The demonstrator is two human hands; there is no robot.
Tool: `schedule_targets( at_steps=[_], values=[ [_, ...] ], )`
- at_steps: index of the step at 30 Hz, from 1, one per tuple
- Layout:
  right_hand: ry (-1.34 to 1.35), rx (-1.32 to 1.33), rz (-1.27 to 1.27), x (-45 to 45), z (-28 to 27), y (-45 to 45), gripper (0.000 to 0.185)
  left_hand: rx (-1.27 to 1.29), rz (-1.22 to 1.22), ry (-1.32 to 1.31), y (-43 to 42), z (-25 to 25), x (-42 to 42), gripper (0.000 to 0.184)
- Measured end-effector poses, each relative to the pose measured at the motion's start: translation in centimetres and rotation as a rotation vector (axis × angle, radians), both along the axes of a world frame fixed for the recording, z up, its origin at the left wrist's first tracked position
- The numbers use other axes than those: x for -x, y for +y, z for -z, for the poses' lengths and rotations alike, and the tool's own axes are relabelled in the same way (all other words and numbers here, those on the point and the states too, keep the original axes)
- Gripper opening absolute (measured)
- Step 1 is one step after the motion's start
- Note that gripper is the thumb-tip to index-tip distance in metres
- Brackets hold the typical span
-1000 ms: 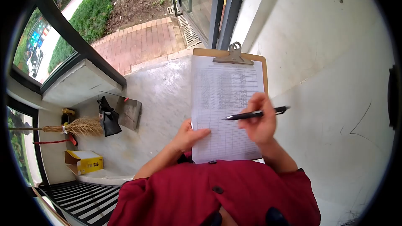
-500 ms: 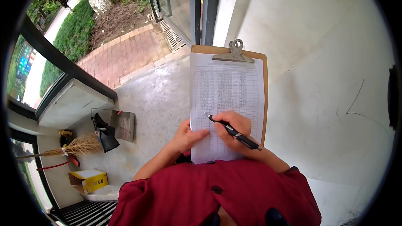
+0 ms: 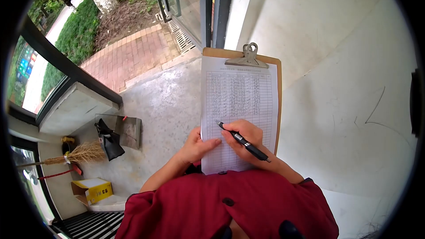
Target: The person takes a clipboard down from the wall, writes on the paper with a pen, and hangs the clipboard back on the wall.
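A brown clipboard (image 3: 279,106) is held in front of my chest, its metal clip (image 3: 249,58) at the far end. Under the clip lies a white printed form (image 3: 239,79), a table with its upper rows filled with handwriting and its lower rows blank. My left hand (image 3: 198,145) grips the clipboard's left edge, thumb on top of the paper and the other fingers hidden beneath. In my right hand (image 3: 245,138) is a black pen (image 3: 249,146), pinched in a writing grip. Its tip is at the left of the form, just below the written rows.
A white wall (image 3: 345,88) stands close on the right. On the floor at left are a dustpan (image 3: 129,132) with a black bag (image 3: 110,139), a straw broom (image 3: 86,152) and a yellow box (image 3: 99,190). A glass door (image 3: 181,0) stands open ahead onto brick paving (image 3: 133,57).
The pen's back end has swung slightly left and down as my right hand shifts a little. The tip stays near the same spot. My left hand keeps its hold.
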State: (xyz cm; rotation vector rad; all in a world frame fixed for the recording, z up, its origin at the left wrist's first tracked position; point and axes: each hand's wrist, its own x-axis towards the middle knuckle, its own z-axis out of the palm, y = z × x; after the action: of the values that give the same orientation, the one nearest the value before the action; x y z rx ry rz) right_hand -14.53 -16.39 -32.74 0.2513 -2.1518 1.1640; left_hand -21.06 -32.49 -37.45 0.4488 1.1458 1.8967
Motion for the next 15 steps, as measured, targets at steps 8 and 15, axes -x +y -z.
schedule_targets(
  at_steps=[8,15],
  values=[
    [0.025,-0.009,-0.039,0.37,0.51,0.18,0.016,0.016,-0.027,-0.004,-0.02,-0.23,-0.03,0.026],
    [-0.01,0.021,-0.009,0.43,0.64,0.13,0.016,0.065,-0.018,0.004,0.0,-0.27,0.25,0.027]
  ],
)
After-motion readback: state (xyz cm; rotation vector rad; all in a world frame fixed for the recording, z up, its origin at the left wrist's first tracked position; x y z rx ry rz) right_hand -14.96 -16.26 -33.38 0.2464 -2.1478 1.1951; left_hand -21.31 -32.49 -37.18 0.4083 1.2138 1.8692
